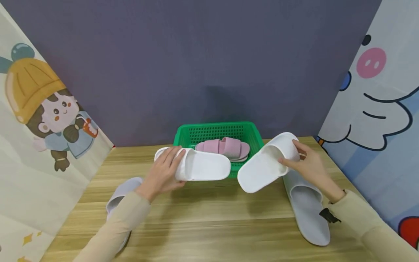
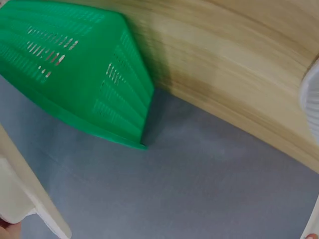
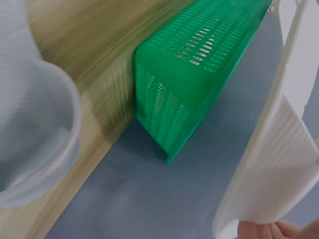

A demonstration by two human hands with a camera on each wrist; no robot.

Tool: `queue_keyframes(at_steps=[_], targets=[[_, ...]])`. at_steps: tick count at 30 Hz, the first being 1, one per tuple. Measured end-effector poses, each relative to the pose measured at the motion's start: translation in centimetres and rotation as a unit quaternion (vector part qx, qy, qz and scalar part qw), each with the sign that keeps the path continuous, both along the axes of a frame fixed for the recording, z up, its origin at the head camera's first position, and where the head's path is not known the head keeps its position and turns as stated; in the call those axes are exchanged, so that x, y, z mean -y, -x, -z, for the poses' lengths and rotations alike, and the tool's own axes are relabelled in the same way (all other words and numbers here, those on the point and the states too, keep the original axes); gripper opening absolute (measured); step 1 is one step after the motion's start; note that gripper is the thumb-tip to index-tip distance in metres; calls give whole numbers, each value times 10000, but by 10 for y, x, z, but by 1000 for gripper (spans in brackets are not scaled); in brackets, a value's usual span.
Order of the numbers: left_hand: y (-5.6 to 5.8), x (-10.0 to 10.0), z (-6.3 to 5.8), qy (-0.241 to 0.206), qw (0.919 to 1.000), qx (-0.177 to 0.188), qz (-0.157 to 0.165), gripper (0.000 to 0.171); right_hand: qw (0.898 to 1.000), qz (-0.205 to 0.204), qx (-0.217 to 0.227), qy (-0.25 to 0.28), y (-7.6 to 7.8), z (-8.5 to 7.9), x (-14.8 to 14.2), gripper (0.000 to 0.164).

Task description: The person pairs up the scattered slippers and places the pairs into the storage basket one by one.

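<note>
My left hand [image 1: 163,173] grips a white slipper [image 1: 207,165] around its strap, with the sole's free end pointing right. In my right hand [image 1: 309,165] is a second white slipper [image 1: 262,167], pinched at the strap with the thumb inside the opening and tilted so its free end points down and left. Both slippers are held up before a green basket [image 1: 234,174], overlapping its front corners in the head view. Inside the basket lie pink slippers [image 1: 230,147], partly hidden behind the left white slipper.
On the wooden table [image 1: 209,233], a grey slipper [image 1: 126,187] lies at left, partly covered by my left forearm. Another grey slipper [image 1: 307,207] lies at right, below my right hand. A dark grey wall [image 1: 209,65] stands behind the basket, with cartoon-printed panels at both sides.
</note>
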State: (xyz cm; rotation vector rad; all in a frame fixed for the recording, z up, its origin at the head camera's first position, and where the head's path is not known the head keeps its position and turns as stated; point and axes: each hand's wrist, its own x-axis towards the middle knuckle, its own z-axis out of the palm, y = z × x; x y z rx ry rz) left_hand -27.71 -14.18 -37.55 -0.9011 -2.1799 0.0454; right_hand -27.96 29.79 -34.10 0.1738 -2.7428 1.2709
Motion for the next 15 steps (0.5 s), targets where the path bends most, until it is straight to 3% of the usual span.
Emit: queue_keyframes(at_steps=[9, 15], targets=[[8, -8, -3, -43, 9992, -217, -324, 101, 9949, 772, -587, 269, 11, -2, 18, 87], [14, -18, -10, -41, 9984, -328, -450, 104, 9904, 919, -908, 483, 18, -2, 30, 86]])
